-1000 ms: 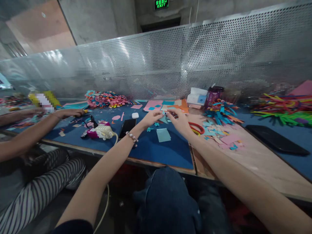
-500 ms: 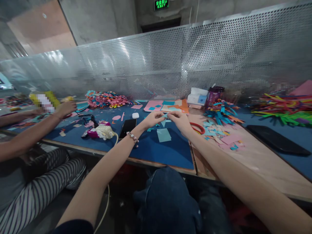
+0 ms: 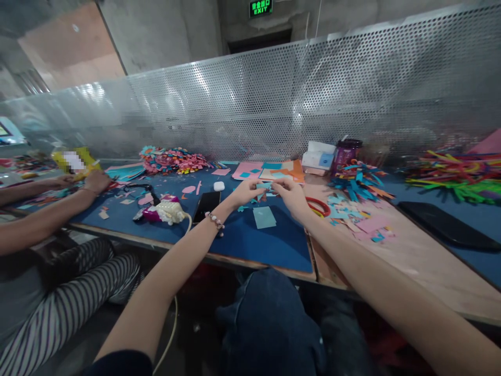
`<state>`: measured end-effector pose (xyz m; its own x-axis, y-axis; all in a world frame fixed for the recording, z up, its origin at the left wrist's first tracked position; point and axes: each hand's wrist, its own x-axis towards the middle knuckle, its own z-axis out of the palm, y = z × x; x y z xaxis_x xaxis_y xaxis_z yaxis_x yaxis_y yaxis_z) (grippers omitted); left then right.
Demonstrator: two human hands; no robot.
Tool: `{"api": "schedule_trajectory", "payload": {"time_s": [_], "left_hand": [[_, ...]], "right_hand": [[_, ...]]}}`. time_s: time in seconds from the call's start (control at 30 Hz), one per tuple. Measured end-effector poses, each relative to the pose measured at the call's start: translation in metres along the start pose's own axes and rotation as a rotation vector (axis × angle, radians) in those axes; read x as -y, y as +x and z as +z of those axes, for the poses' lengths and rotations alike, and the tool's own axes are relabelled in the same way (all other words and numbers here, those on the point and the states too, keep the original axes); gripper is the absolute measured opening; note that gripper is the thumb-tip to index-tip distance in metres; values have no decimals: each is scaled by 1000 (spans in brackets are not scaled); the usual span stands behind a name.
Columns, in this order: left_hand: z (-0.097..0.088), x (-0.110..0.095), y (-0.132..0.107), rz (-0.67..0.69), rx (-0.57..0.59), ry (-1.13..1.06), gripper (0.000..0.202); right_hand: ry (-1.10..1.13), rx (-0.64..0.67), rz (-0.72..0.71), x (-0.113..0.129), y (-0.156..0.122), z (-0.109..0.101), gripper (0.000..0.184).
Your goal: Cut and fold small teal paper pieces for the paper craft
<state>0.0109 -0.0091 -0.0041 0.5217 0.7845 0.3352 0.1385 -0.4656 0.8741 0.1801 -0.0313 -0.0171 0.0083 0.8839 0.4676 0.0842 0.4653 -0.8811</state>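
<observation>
Between my two hands is a small light-blue piece of paper (image 3: 264, 186), held a little above the blue mat. My left hand (image 3: 247, 193) pinches its left side, and the fingers of my right hand (image 3: 288, 194) are closed on its right side. The fingers partly hide how the paper is folded. Just below my hands, a square light-blue sheet (image 3: 264, 217) lies flat on the mat (image 3: 250, 245). Blue scraps (image 3: 243, 208) lie beside my left fingers.
Left of my hands are a black phone (image 3: 206, 207), a white case (image 3: 218, 186) and a glue gun (image 3: 162, 211) with its cord. Coloured sheets (image 3: 270, 171) lie behind. To the right are red tape rings (image 3: 318, 207), paper scraps (image 3: 368, 223) and a black tablet-like slab (image 3: 450, 225). A co-worker's hand (image 3: 97, 181) is far left.
The paper between my fingers has gone from a pointed, downward-hanging shape to a flatter strip-like one. My hands stay in nearly the same place. The co-worker's hand has moved left and down.
</observation>
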Motion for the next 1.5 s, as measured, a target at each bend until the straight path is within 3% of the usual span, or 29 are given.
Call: {"api": "schedule_trajectory", "payload": {"time_s": [0.63, 0.83, 1.17, 1.4, 1.5], "left_hand": [[3, -7, -5, 4, -7, 46, 25], [3, -9, -6, 10, -23, 73, 27], [-3, 5, 0, 9, -103, -16, 29], [0, 2, -1, 53, -68, -5, 24], [0, 1, -1, 34, -72, -11, 24]], "right_hand": [[18, 29, 34, -4, 0, -2, 21], [14, 28, -28, -5, -1, -1, 21], [-37, -57, -49, -6, 1, -2, 23], [-28, 58, 26, -10, 0, -1, 28], [6, 40, 44, -11, -1, 0, 26]]}}
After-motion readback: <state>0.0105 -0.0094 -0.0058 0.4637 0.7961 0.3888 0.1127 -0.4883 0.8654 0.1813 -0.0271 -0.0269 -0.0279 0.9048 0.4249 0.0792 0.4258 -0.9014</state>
